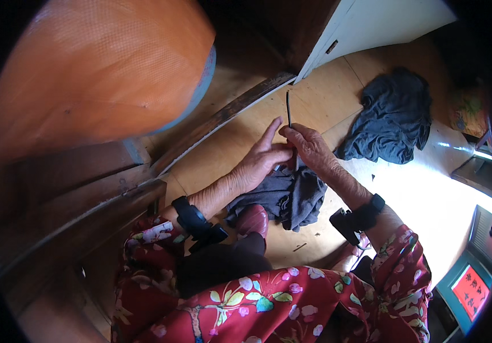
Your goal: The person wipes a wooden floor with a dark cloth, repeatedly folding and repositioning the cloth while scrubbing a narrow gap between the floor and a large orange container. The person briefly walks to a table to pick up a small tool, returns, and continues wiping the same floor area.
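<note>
A thin dark rod or stiff cord [289, 107] sticks up from between the thumb and fingers of my right hand [310, 143]. Close against it on the left is my left hand [263, 158], one finger stretched out and the others curled in. Something small and reddish shows between the two hands, mostly hidden, so what my left hand grips is unclear. Below them a crumpled dark grey cloth [284, 193] lies on the floor, partly beside my reddish shoe [253, 221].
A dark blue-grey garment [394, 115] is heaped on the wooden floor [229, 154] to the right. A worn wooden sill [229, 109] runs to a white door [366, 30]. A large orange woven sack [108, 68] bulges at upper left. A teal item with a red, written-on panel [470, 291] stands lower right.
</note>
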### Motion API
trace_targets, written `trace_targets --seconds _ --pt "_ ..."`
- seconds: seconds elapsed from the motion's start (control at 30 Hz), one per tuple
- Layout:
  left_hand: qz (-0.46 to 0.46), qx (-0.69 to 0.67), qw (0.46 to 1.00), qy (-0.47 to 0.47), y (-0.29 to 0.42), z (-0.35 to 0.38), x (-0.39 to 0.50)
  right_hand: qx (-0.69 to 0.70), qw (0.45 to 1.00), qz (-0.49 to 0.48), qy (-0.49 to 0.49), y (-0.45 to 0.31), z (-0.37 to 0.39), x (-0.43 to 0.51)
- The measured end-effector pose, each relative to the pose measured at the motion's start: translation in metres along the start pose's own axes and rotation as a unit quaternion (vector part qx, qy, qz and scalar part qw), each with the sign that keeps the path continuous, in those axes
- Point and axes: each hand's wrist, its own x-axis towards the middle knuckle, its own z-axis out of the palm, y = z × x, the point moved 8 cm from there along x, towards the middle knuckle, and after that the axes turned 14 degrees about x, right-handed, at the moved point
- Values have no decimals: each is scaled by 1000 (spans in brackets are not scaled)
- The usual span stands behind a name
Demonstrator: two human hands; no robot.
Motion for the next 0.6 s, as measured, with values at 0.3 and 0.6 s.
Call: trace_targets --seconds 0.3,0.6 --pt "-193 -7 969 156 -71 -59 -17 6 999 41 4 6 29 17" --pt "-200 20 971 128 -68 -46 -26 20 977 44 206 40 10 8"
